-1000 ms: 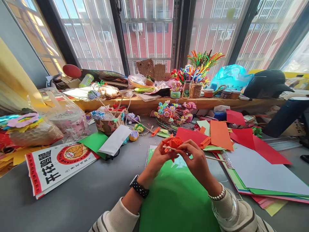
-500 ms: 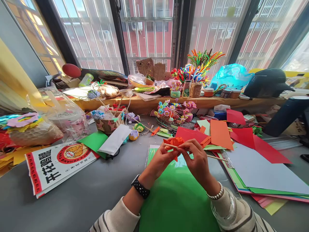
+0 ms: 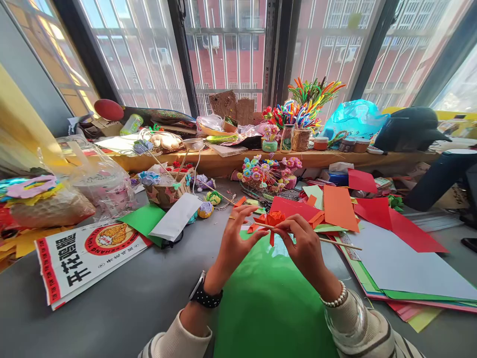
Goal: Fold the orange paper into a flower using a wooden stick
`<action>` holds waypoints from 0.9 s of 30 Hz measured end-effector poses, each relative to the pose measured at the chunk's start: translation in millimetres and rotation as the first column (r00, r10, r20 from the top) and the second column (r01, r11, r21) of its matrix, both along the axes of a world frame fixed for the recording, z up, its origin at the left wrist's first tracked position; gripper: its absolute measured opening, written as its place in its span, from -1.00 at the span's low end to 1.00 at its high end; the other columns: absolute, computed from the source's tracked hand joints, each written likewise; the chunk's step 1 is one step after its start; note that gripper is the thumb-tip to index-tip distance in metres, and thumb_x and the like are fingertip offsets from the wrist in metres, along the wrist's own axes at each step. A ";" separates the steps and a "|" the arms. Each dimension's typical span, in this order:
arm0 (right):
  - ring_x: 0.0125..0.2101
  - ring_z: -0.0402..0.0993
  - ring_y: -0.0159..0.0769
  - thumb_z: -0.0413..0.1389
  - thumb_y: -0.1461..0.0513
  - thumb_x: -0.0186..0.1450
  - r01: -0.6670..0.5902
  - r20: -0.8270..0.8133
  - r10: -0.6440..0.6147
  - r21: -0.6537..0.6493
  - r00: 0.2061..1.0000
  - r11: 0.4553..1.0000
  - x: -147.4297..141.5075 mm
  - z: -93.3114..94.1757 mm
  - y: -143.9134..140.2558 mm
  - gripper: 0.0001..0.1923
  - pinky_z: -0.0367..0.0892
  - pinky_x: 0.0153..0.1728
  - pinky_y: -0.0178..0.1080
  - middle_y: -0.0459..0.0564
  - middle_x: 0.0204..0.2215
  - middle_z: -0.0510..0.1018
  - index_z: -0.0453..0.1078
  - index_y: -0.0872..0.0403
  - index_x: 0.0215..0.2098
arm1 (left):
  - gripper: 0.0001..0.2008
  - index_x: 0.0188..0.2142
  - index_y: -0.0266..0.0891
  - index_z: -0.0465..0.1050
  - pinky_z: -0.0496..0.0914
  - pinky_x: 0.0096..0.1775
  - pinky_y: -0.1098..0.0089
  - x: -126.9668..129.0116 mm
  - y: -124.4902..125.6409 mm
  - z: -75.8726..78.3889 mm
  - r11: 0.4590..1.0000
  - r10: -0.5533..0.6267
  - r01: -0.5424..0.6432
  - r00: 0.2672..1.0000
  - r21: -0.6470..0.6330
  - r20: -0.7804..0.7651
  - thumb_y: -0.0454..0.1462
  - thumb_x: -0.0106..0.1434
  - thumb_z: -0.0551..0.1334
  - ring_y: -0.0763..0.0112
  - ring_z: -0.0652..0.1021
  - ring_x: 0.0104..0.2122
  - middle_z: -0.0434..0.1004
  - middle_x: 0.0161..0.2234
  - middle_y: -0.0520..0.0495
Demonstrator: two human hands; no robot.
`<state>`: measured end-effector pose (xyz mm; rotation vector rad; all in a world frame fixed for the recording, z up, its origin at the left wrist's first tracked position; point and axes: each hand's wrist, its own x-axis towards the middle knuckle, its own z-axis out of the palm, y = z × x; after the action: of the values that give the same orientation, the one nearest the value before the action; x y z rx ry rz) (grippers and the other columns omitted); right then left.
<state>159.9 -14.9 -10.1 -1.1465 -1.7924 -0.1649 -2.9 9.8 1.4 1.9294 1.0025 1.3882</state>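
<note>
My right hand (image 3: 307, 248) pinches a thin wooden stick (image 3: 345, 243) between thumb and fingers. The stick lies almost level, its far end sticking out to the right past my hand. Right by the fingertips is an orange folded-paper flower (image 3: 275, 218), with petals fanned out and one strip hanging down; the fingers partly hide where it meets the stick. My left hand (image 3: 234, 243) is open just left of the flower, its fingers raised and parted from the thumb. The thumb tip is close to the stick's left end; whether it touches I cannot tell. Below both hands lies a glossy green mat (image 3: 276, 308).
At right are stacked coloured paper sheets (image 3: 413, 268), with red and orange paper (image 3: 339, 206) behind. A printed paper bag (image 3: 93, 258) and a white paper (image 3: 177, 216) lie left. Small flowers (image 3: 261, 171) and a basket (image 3: 167, 191) stand at the back, below a cluttered sill (image 3: 231, 159).
My left hand has let go of the flower and stick, moved slightly left, and spread its fingers. My right hand keeps its pinch on the stick.
</note>
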 end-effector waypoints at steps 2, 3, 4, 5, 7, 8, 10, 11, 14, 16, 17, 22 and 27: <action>-0.44 0.31 -0.31 0.00 0.26 0.25 -0.001 0.080 -0.002 0.031 0.997 1.000 0.8 0.3 0.7 -0.90 0.26 -0.43 -0.27 -0.02 -0.48 0.38 0.31 0.10 -0.41 | -0.83 -0.27 -0.14 0.44 0.27 -0.11 0.24 -2.7 -0.9 3.5 0.975 0.045 0.006 0.974 0.223 -0.222 -0.28 0.09 0.21 0.31 0.40 -0.19 0.45 -0.29 -0.06; -0.44 0.31 -0.30 -0.01 0.26 0.25 -0.003 0.117 -0.002 0.044 0.993 0.999 0.7 0.2 1.0 -0.89 0.26 -0.43 -0.27 -0.02 -0.49 0.38 0.31 0.10 -0.41 | -0.87 -0.31 -0.15 0.46 0.29 -0.16 0.26 -2.8 -1.7 4.3 0.960 0.057 0.030 0.952 0.280 -0.299 -0.29 0.12 0.18 0.32 0.40 -0.24 0.46 -0.34 -0.05; -0.44 0.31 -0.30 -0.02 0.26 0.25 -0.006 0.149 -0.002 0.056 0.989 0.998 0.6 0.0 1.2 -0.88 0.26 -0.42 -0.26 -0.01 -0.49 0.39 0.32 0.10 -0.41 | -0.87 -0.33 -0.16 0.46 0.30 -0.19 0.28 -2.4 -2.4 4.5 0.948 0.077 0.042 0.932 0.317 -0.355 -0.30 0.14 0.15 0.33 0.41 -0.27 0.48 -0.37 -0.05; -0.44 0.31 -0.30 -0.02 0.26 0.26 -0.010 0.176 -0.002 0.065 0.984 0.998 0.2 -0.3 1.4 -0.87 0.26 -0.42 -0.26 -0.01 -0.49 0.39 0.32 0.10 -0.41 | -0.86 -0.33 -0.17 0.46 0.31 -0.22 0.29 -1.7 -2.9 4.2 0.939 0.096 0.047 0.915 0.340 -0.391 -0.31 0.15 0.14 0.34 0.41 -0.29 0.49 -0.39 -0.05; -0.44 0.32 -0.30 -0.04 0.25 0.27 -0.015 0.214 -0.003 0.084 0.977 0.996 -0.5 -1.1 1.6 -0.85 0.26 -0.42 -0.26 -0.01 -0.49 0.40 0.32 0.10 -0.41 | -0.85 -0.30 -0.19 0.45 0.32 -0.24 0.31 -0.7 -3.3 2.9 0.928 0.135 0.035 0.896 0.371 -0.424 -0.31 0.16 0.12 0.34 0.42 -0.30 0.50 -0.38 -0.06; -0.44 0.33 -0.30 -0.04 0.24 0.27 -0.016 0.224 -0.005 0.095 0.974 0.995 -0.8 -1.5 1.6 -0.84 0.26 -0.42 -0.26 -0.01 -0.49 0.40 0.32 0.10 -0.41 | -0.84 -0.29 -0.20 0.45 0.32 -0.24 0.32 -0.6 -3.1 2.2 0.923 0.147 0.034 0.890 0.384 -0.431 -0.31 0.16 0.12 0.34 0.42 -0.30 0.50 -0.38 -0.07; -0.45 0.32 -0.30 -0.05 0.23 0.28 -0.012 0.235 -0.016 0.116 0.972 0.993 -1.1 -1.9 1.6 -0.83 0.26 -0.44 -0.27 -0.01 -0.50 0.41 0.32 0.10 -0.42 | -0.84 -0.28 -0.20 0.45 0.32 -0.25 0.33 -1.2 -2.7 1.7 0.908 0.155 0.050 0.882 0.416 -0.445 -0.31 0.16 0.13 0.35 0.43 -0.32 0.50 -0.38 -0.06; -0.45 0.32 -0.30 -0.05 0.23 0.28 -0.007 0.237 -0.022 0.121 0.971 0.993 -1.1 -2.0 1.4 -0.83 0.26 -0.44 -0.27 -0.01 -0.50 0.41 0.33 0.10 -0.42 | -0.84 -0.28 -0.20 0.45 0.32 -0.25 0.34 -1.8 -2.6 1.8 0.900 0.157 0.062 0.877 0.431 -0.454 -0.31 0.16 0.13 0.36 0.43 -0.32 0.50 -0.38 -0.06; -0.44 0.33 -0.30 -0.04 0.24 0.27 -0.004 0.235 -0.024 0.120 0.972 0.993 -0.8 -1.6 0.8 -0.84 0.26 -0.42 -0.26 0.00 -0.49 0.41 0.33 0.10 -0.41 | -0.86 -0.30 -0.19 0.44 0.31 -0.26 0.34 -3.2 -2.9 2.8 0.884 0.172 0.078 0.863 0.461 -0.476 -0.33 0.16 0.13 0.36 0.42 -0.33 0.50 -0.38 -0.04; -0.43 0.33 -0.30 -0.04 0.25 0.28 -0.006 0.232 -0.022 0.120 0.972 0.993 -0.7 -1.3 0.3 -0.84 0.26 -0.41 -0.26 0.00 -0.49 0.42 0.33 0.10 -0.40 | -0.86 -0.30 -0.20 0.44 0.32 -0.26 0.34 -3.5 -3.3 3.4 0.884 0.177 0.078 0.857 0.461 -0.484 -0.33 0.16 0.13 0.37 0.42 -0.32 0.50 -0.37 -0.04; -0.43 0.33 -0.30 -0.05 0.26 0.28 -0.007 0.232 -0.021 0.123 0.972 0.992 -0.8 -1.0 0.1 -0.84 0.26 -0.41 -0.26 0.00 -0.49 0.42 0.33 0.10 -0.40 | -0.86 -0.30 -0.20 0.44 0.32 -0.26 0.34 -3.6 -3.5 3.7 0.885 0.178 0.078 0.854 0.459 -0.489 -0.32 0.16 0.13 0.37 0.42 -0.32 0.49 -0.37 -0.05; -0.46 0.33 -0.31 -0.05 0.29 0.28 -0.023 0.261 -0.021 0.165 0.965 0.986 -2.4 -0.3 -0.1 -0.84 0.25 -0.43 -0.27 -0.02 -0.51 0.43 0.33 0.08 -0.41 | -0.85 -0.31 -0.19 0.46 0.32 -0.27 0.33 -4.7 -3.4 5.9 0.893 0.171 0.100 0.827 0.439 -0.536 -0.31 0.17 0.12 0.36 0.43 -0.33 0.49 -0.37 -0.06; -0.46 0.33 -0.31 -0.07 0.30 0.28 -0.020 0.305 -0.041 0.195 0.952 0.981 -3.9 -0.9 0.3 -0.81 0.25 -0.42 -0.26 -0.01 -0.51 0.44 0.33 0.09 -0.43 | -0.86 -0.32 -0.20 0.45 0.31 -0.27 0.33 -4.8 -3.4 5.4 0.880 0.188 0.117 0.802 0.459 -0.566 -0.33 0.17 0.12 0.36 0.43 -0.34 0.49 -0.40 -0.05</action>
<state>156.0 -14.6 -11.0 -1.0299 -1.9904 -0.5410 -7.7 6.4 6.8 2.8582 1.0287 1.1193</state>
